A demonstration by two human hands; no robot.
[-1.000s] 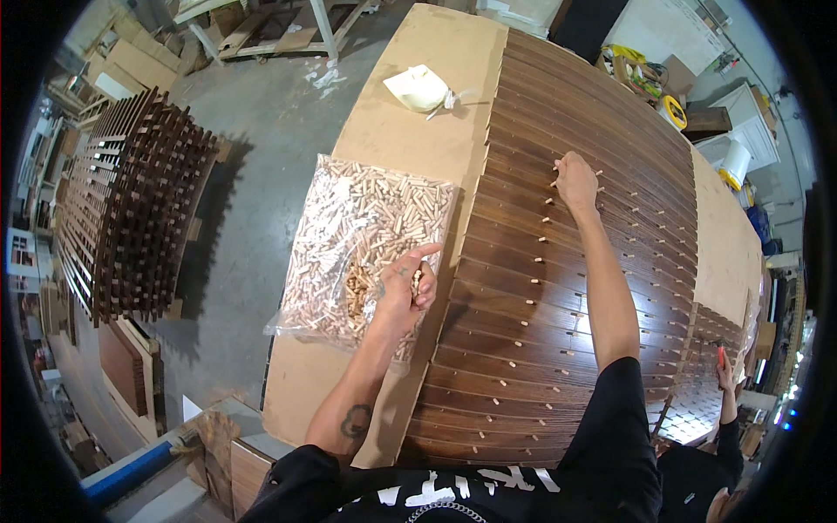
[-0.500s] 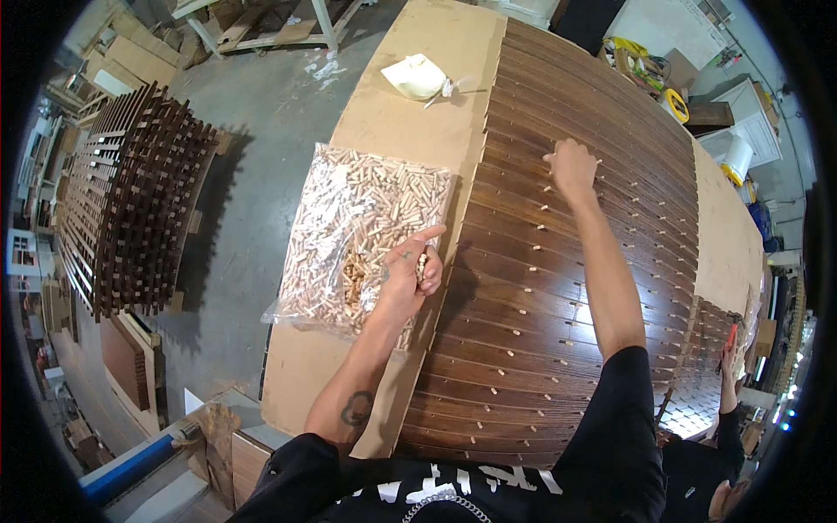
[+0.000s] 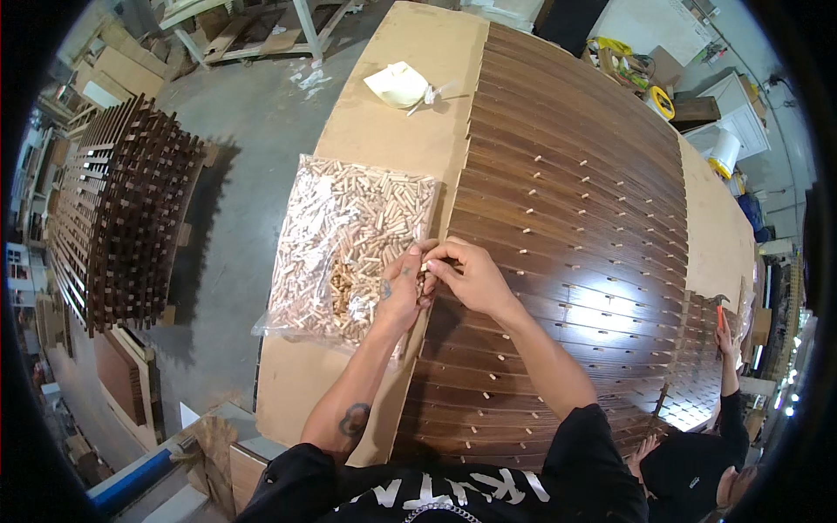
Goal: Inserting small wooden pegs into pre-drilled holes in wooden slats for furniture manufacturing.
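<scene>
We'd call this peg-picking: left hand (image 3: 403, 295) curled around pegs (image 3: 422, 282) toward the left edge of the table (image 3: 288, 392), right fingertips (image 3: 435, 265) at them, hold we can't tell; next calls for aligning one with the dark slats (image 3: 540, 113).

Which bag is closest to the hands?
The large, clear plastic bag of pale wooden pegs: the left hand is at its right edge, while the small cream bag lies farther up the tan board.
</scene>
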